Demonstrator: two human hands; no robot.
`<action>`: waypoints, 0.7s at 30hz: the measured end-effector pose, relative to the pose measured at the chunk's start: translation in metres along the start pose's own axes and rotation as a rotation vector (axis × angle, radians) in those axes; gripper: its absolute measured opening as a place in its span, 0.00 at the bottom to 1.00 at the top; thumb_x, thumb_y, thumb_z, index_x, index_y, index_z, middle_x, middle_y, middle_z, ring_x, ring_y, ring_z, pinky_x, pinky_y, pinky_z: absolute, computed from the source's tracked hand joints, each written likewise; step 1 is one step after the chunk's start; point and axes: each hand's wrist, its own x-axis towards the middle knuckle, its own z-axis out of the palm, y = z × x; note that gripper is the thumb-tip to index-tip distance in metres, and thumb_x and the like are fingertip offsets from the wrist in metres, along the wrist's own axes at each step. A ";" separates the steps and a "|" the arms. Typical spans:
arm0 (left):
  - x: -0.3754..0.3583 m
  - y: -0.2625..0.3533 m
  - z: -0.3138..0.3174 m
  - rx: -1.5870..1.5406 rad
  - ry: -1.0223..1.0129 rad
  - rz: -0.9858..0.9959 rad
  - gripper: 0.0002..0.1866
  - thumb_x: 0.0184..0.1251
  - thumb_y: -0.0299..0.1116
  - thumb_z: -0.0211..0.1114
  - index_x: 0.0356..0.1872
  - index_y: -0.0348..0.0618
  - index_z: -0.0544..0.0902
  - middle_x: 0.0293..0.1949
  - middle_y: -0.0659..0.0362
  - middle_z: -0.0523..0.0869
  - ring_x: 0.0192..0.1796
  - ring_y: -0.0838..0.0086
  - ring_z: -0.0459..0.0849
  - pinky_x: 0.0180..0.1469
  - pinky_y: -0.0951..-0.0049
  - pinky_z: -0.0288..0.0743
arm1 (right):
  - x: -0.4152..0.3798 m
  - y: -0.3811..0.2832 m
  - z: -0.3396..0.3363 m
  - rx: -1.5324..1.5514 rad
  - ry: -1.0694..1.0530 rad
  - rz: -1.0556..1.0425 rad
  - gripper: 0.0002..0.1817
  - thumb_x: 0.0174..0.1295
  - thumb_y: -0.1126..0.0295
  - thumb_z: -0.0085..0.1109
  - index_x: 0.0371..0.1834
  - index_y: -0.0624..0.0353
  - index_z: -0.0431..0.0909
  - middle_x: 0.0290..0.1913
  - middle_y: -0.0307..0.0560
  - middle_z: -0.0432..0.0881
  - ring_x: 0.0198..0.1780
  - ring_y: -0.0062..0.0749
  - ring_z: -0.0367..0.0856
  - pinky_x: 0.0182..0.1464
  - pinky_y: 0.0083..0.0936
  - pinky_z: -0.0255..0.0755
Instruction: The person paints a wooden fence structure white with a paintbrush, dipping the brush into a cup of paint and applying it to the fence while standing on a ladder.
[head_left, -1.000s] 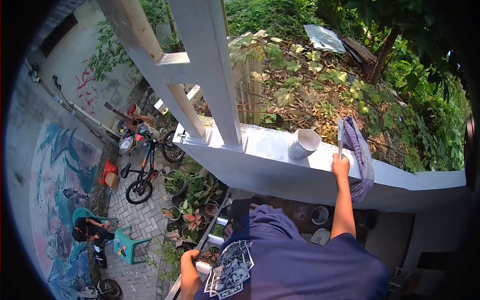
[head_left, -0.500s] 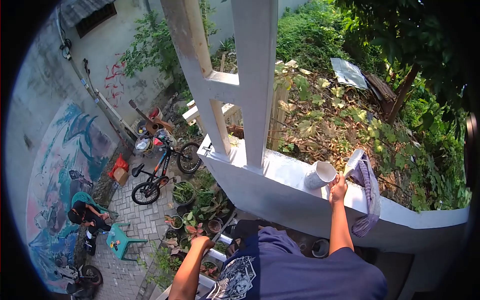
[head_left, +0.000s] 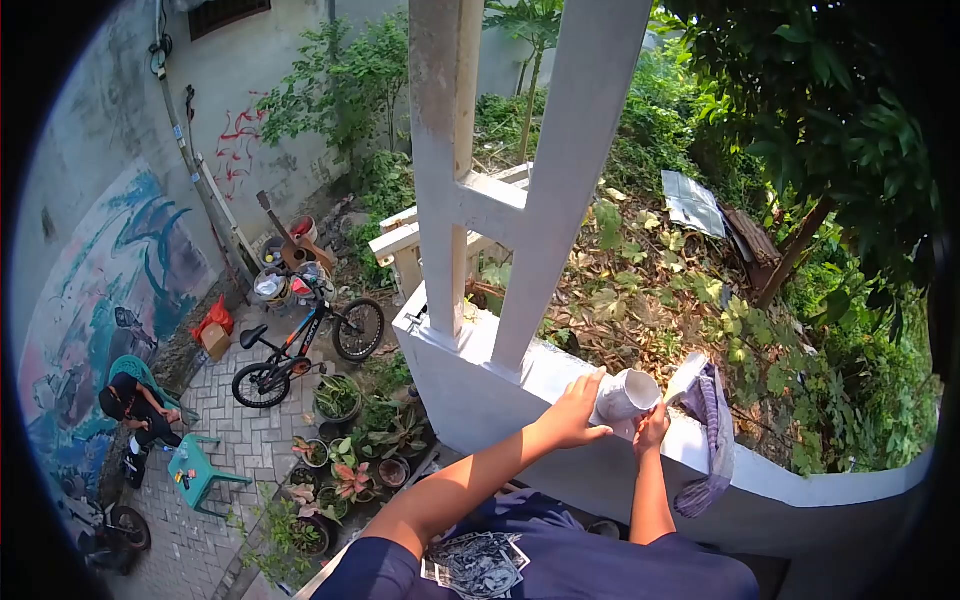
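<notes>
Fingers of left hand (head_left: 572,412) touching white cup (head_left: 627,394); right hand (head_left: 651,429) just beside.

left hand (head_left: 575,410): was low by the ladder, now up on the wall top, touching the white cup (head_left: 627,395)
right hand (head_left: 651,428): slid along to the cup's other side
paintbrush (head_left: 686,377): stood straight up before, now leans sideways
view: turned left
</notes>
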 end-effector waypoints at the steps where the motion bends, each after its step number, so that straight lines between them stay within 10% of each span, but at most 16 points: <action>1: 0.006 -0.003 0.004 -0.006 0.006 0.002 0.61 0.55 0.46 0.82 0.81 0.30 0.50 0.71 0.32 0.68 0.73 0.37 0.67 0.77 0.49 0.63 | -0.001 0.002 0.000 -0.012 0.017 -0.011 0.17 0.75 0.56 0.56 0.27 0.44 0.68 0.22 0.27 0.67 0.19 0.15 0.64 0.23 0.19 0.56; 13: 0.042 -0.031 0.055 -0.203 -0.098 -0.053 0.65 0.45 0.37 0.86 0.81 0.32 0.50 0.69 0.33 0.72 0.71 0.38 0.74 0.73 0.50 0.71 | 0.005 0.026 -0.034 -0.227 -0.069 -0.182 0.22 0.83 0.52 0.45 0.49 0.62 0.75 0.38 0.37 0.80 0.36 0.24 0.78 0.36 0.25 0.71; 16: 0.039 -0.029 0.064 -0.261 0.068 0.026 0.61 0.46 0.38 0.86 0.79 0.38 0.54 0.65 0.36 0.76 0.67 0.37 0.76 0.68 0.48 0.73 | 0.001 0.029 -0.033 -0.186 0.011 -0.173 0.22 0.84 0.51 0.44 0.55 0.63 0.73 0.48 0.47 0.82 0.48 0.35 0.84 0.54 0.35 0.80; 21: 0.037 -0.026 0.060 -0.316 0.119 0.031 0.56 0.46 0.37 0.84 0.76 0.39 0.58 0.59 0.38 0.78 0.62 0.40 0.79 0.65 0.50 0.74 | -0.004 0.023 -0.029 -0.154 -0.092 -0.214 0.19 0.82 0.54 0.46 0.50 0.59 0.77 0.45 0.40 0.83 0.45 0.27 0.83 0.47 0.28 0.76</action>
